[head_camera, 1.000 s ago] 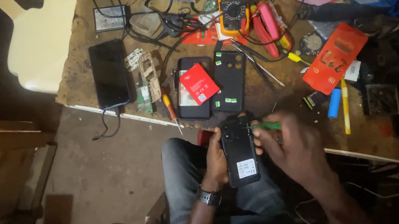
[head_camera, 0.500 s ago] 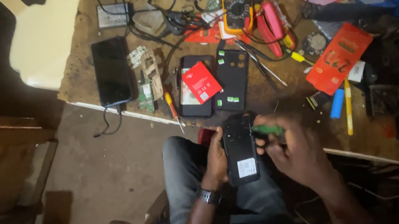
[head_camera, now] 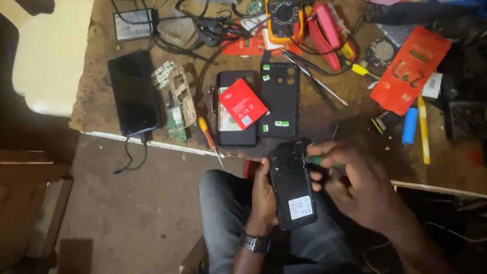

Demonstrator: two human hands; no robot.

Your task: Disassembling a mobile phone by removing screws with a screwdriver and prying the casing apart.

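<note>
- Workbench (head_camera: 99, 88): cluttered wooden top; you sit at its near edge.
- Opened black phone (head_camera: 291, 185): back side up, held over your lap, just off the bench's near edge.
- Your right hand (head_camera: 355, 181): fingers closed around a green-handled tool (head_camera: 319, 159), tip at the phone's upper right edge.
- Your left hand (head_camera: 262, 196): fingers curled on the phone's left side, gripping it.
- Yellow multimeter (head_camera: 284, 10): near the far edge.
- Red battery (head_camera: 243, 104): on a black phone shell, mid-bench.

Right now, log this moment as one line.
left hand: holds opened black phone | right hand: green-handled screwdriver at phone's edge | workbench: yellow multimeter, red battery
</note>
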